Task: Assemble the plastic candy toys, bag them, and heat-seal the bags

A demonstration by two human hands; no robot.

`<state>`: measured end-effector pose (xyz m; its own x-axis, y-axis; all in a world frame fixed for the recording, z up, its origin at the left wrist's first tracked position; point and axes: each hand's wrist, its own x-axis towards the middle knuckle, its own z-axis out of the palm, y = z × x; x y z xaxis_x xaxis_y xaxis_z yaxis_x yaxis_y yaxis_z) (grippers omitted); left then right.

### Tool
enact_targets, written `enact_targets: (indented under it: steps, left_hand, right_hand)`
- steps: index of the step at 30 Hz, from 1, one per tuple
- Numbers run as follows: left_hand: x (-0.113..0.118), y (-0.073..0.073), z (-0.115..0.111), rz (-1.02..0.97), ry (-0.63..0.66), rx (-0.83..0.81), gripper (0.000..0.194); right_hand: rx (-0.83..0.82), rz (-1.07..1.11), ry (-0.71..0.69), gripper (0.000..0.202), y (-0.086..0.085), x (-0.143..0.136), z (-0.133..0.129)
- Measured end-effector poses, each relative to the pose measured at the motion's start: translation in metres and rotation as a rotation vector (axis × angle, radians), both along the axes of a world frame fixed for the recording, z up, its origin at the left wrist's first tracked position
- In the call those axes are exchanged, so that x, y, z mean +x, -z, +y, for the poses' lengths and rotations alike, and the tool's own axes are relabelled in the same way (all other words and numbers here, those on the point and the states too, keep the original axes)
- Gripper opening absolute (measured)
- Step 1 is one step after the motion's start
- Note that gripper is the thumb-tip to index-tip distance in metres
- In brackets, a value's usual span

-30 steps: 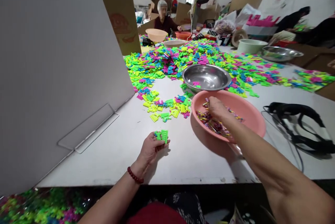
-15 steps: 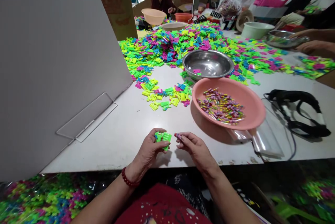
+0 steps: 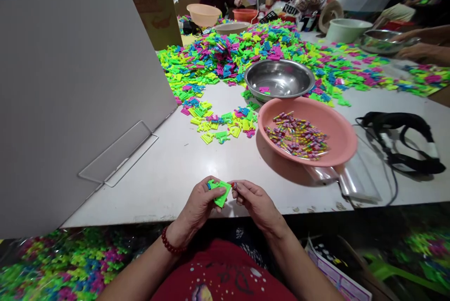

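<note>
White tabletop point(image 3: 183, 165): left hand point(image 3: 200, 205) pinches a green plastic comb piece point(image 3: 221, 191), right hand point(image 3: 256, 202) presses a small cartridge point(image 3: 232, 184) against it; heaps of plastic pieces point(image 3: 246, 57) lie beyond.

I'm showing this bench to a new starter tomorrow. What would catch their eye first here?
First, the huge heap of neon plastic pieces spread across the far half of the white table. Next, the pink basin of small striped sticks to the right, with a steel bowl just behind it. Nearest, at the table's front edge, the left hand grips a green plastic piece while the right hand brings a small stick to it.
</note>
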<state>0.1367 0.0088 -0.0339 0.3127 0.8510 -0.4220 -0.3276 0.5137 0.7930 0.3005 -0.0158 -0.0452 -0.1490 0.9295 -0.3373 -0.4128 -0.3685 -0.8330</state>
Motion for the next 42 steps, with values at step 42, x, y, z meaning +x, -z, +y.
enact_targets:
  steps: [42]
  left_hand:
    - [0.002,-0.01,-0.01,0.265,0.017,0.082,0.034]
  right_hand:
    - [0.398,-0.554,-0.005,0.028,0.004,0.008,-0.004]
